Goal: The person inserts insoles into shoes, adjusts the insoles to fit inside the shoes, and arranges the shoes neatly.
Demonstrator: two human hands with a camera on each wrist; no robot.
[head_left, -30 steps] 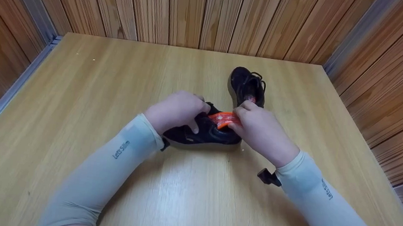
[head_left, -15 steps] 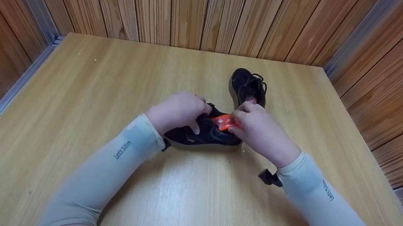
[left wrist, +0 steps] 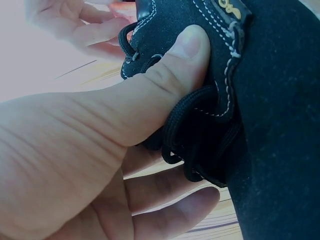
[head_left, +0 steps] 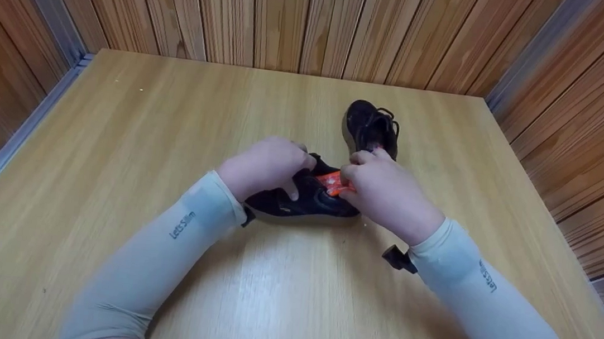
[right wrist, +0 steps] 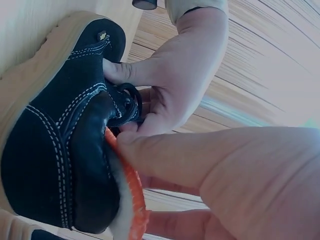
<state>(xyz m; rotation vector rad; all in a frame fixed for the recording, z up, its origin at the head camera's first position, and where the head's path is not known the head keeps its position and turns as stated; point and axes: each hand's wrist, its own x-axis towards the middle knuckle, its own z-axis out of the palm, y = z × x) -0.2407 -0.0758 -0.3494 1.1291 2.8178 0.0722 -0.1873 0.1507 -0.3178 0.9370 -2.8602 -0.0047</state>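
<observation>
A black lace-up shoe [head_left: 309,204] stands on its sole in the head view, its toe to the left. My left hand [head_left: 268,169] grips it by the laced upper; in the left wrist view the thumb presses beside the laces [left wrist: 192,132], with the other fingers on the far side. An orange-red insole [head_left: 331,182] with a pale fuzzy underside sticks out of the shoe's opening. My right hand [head_left: 389,193] pinches this insole, thumb and fingers on its two faces, as the right wrist view shows. The insole's front part is hidden inside the shoe.
A second black shoe [head_left: 359,120] stands behind the right hand, toe pointing away, with something reddish inside. The wooden table [head_left: 173,116] is bounded by plank walls [head_left: 278,18] at the back and sides. A small black device [head_left: 399,258] is strapped at the right wrist.
My right hand has shifted slightly left, toward the shoe's opening, and less of the insole shows outside. My left hand and both shoes stay about where they were.
</observation>
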